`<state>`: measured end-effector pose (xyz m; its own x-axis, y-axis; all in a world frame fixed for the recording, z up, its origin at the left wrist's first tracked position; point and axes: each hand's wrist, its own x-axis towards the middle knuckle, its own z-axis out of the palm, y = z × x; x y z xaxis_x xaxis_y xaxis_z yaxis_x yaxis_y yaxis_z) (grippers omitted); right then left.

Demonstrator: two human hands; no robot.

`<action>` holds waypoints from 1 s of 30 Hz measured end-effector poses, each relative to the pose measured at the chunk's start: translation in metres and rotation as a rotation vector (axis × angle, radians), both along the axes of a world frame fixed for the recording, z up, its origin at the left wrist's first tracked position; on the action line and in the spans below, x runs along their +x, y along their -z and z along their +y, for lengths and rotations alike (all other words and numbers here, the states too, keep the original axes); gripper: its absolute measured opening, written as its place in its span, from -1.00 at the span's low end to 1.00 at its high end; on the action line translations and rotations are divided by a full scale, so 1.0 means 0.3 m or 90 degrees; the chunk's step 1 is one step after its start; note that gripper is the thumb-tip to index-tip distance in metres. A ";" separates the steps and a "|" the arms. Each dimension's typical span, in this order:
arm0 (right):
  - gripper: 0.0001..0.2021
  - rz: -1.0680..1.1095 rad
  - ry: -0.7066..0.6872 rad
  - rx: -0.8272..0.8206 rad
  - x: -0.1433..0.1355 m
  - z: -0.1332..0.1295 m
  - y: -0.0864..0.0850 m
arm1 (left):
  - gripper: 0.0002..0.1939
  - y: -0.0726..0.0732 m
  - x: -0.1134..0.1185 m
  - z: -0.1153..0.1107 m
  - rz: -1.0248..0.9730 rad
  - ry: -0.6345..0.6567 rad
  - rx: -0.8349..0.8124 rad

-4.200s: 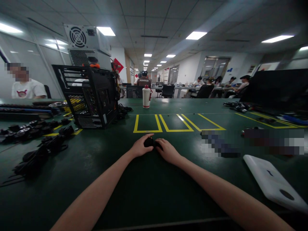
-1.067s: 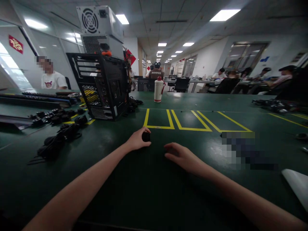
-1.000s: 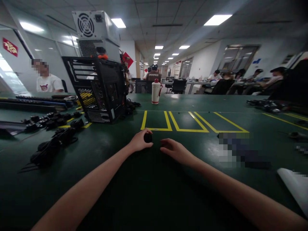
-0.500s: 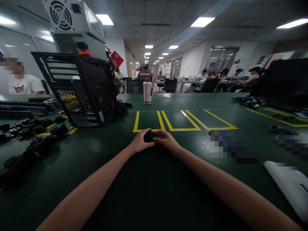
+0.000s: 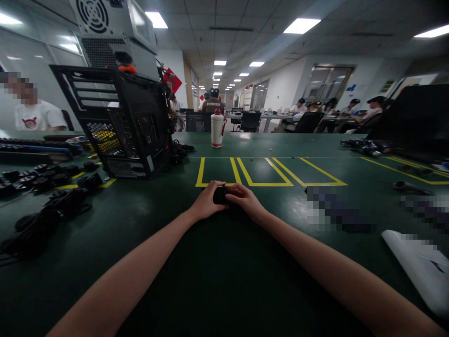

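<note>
Between my two hands is a small, dark, rounded object, too dark for me to tell its kind. My left hand curls around its left side, thumb toward me and fingers on the far side. From the right, my right hand pinches it with thumb and fingertips. Both hands are just in front of the yellow tape outlines on the green table. Part of the object is hidden by my fingers.
At the left stands an open black computer case with a metal power supply on top. Bundled black cables lie nearer. A white tumbler with a red lid stands ahead. A white item lies at right. People sit at farther tables.
The camera view has shifted slightly. My hands stay around the dark object, which appears slightly turned and shows more of its side.
</note>
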<state>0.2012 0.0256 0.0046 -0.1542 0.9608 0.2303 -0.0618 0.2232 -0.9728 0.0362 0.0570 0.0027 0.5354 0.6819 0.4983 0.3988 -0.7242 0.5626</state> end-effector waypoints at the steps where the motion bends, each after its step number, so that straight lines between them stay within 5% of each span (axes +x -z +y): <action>1: -0.70 0.000 0.000 0.004 0.000 0.000 0.001 | -0.34 0.000 -0.001 -0.001 0.003 0.000 0.002; 23: -0.63 0.028 -0.026 -0.057 -0.010 -0.033 -0.013 | -0.39 -0.009 -0.003 -0.007 0.007 -0.001 0.006; 30: -0.77 0.025 0.026 -0.031 -0.017 -0.021 0.009 | -0.37 -0.008 0.000 -0.008 -0.003 -0.002 0.013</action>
